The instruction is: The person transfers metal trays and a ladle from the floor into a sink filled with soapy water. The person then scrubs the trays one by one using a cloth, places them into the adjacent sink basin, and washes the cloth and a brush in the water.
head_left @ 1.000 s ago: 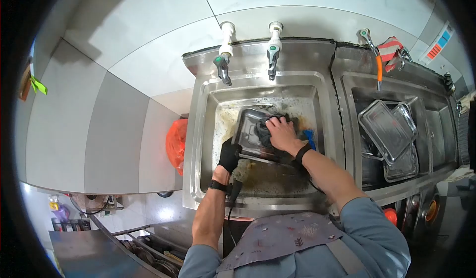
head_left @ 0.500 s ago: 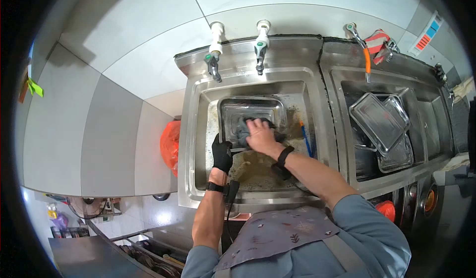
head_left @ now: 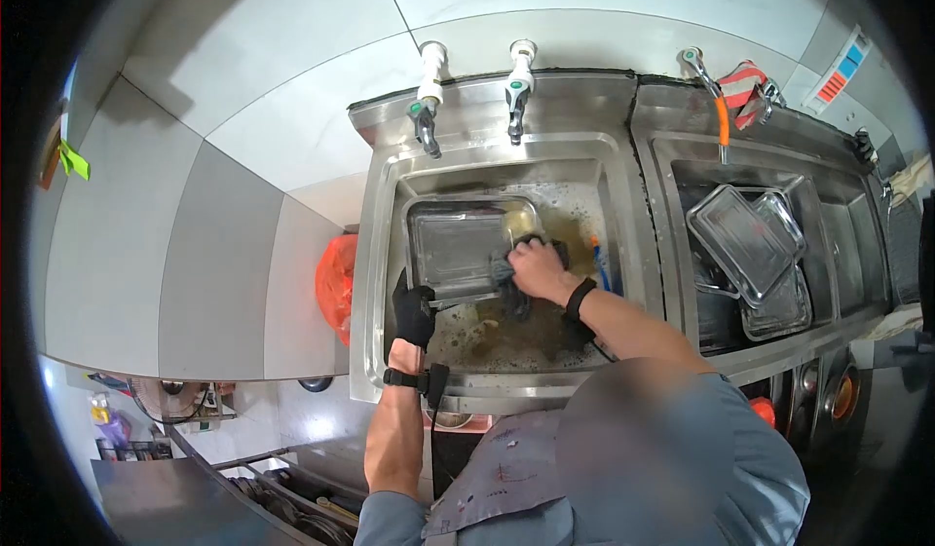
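Note:
A rectangular metal tray (head_left: 453, 249) is held tilted in the left sink (head_left: 623, 351), over murky, foamy water. My left hand (head_left: 414, 312), in a black glove, grips the tray's lower left edge. A dark grey cloth (head_left: 514, 298) is bunched under my bare right hand (head_left: 539, 268), whose fingers are closed on it at the tray's lower right corner. Near that corner a yellowish round patch shows on the tray. A blue and orange stick-like item (head_left: 600, 265) lies at the sink's right side, partly in the water.
Two taps (head_left: 425, 122) (head_left: 518, 108) jut over the left sink. Several metal trays (head_left: 745, 244) are stacked in the right sink (head_left: 677, 186), below a tap with an orange hose (head_left: 723, 122). A red plastic bag (head_left: 335, 288) is left of the sinks.
The tray has shifted left with my left hand. My right hand and the cloth have moved from the tray's middle to its lower right corner.

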The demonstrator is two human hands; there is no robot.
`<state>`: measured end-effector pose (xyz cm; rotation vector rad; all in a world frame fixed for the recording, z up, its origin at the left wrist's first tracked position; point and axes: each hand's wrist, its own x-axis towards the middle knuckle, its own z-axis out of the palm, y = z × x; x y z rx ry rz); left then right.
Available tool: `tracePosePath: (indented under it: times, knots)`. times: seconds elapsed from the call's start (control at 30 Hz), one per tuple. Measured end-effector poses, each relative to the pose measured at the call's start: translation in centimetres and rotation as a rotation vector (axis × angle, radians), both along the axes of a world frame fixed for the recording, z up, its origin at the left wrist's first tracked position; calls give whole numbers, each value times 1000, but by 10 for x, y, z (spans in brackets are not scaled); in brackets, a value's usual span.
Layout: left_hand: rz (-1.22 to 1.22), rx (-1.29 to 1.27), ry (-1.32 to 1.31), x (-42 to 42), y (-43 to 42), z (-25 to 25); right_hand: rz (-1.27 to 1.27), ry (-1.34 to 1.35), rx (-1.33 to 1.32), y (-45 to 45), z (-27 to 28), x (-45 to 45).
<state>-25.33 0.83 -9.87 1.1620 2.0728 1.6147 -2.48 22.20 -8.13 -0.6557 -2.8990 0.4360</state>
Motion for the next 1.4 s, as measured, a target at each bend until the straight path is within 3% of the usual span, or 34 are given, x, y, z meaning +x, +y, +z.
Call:
tracePosePath:
  times: [0.1, 0.17, 0.2, 0.23, 0.3, 0.33, 0.37, 0.43, 0.5, 0.57, 0.67, 0.73, 0.8, 0.93, 1.0, 1.13, 1.23, 1.4]
  knots:
    - [-160, -123, 60, 0, 6, 27, -72, -62, 54, 25, -13, -15]
    - [-81, -190, -353, 19, 16, 62, -98, -26, 83, 41, -13, -22]
    - [-78, -187, -351, 17, 16, 61, -95, -23, 85, 49, -11, -25]
    - [-189, -134, -150, 16, 15, 61, -107, 65, 29, 55, -10, -28]
    - [-89, -234, -678, 20, 16, 70, -79, 187, -14, 61, -8, -27]
    - [-92, -234, -676, 23, 19, 74, -82, 189, -12, 62, -8, -27]
    - [-125, -208, -589, 27, 16, 73, -91, 220, -64, 60, -10, -26]
    - [-326, -339, 19, 23, 3, 51, -99, 252, -116, 59, -16, -30]
    - [-382, -267, 558, 29, 0, 43, -315, 166, -368, 59, -17, -39]
    - [-401, -171, 798, 40, 9, 37, -349, 209, -414, 49, -14, -41]
    - [-250, -324, -376, 55, 16, 47, -329, 317, -369, 24, -20, -40]
    - [-327, -74, -631, 52, 16, 31, -185, 438, -331, 9, -6, -37]
    - [-296, -150, -592, 66, 23, 56, -22, 520, -353, -4, 6, -36]
    - [-387, -188, -720, 68, 25, 58, 158, 528, -211, 0, 21, -36]
    - [-276, -53, -876, 78, 24, 71, 190, 438, -131, 15, 20, -32]
    - [-250, -89, -723, 78, 11, 59, 88, 367, -95, 40, -4, -16]
    - [-57, 64, -1129, 89, 21, 72, 9, 251, -75, 53, -23, -7]
    - [23, 32, -1130, 92, 33, 83, -40, 28, -27, 39, -12, 7]
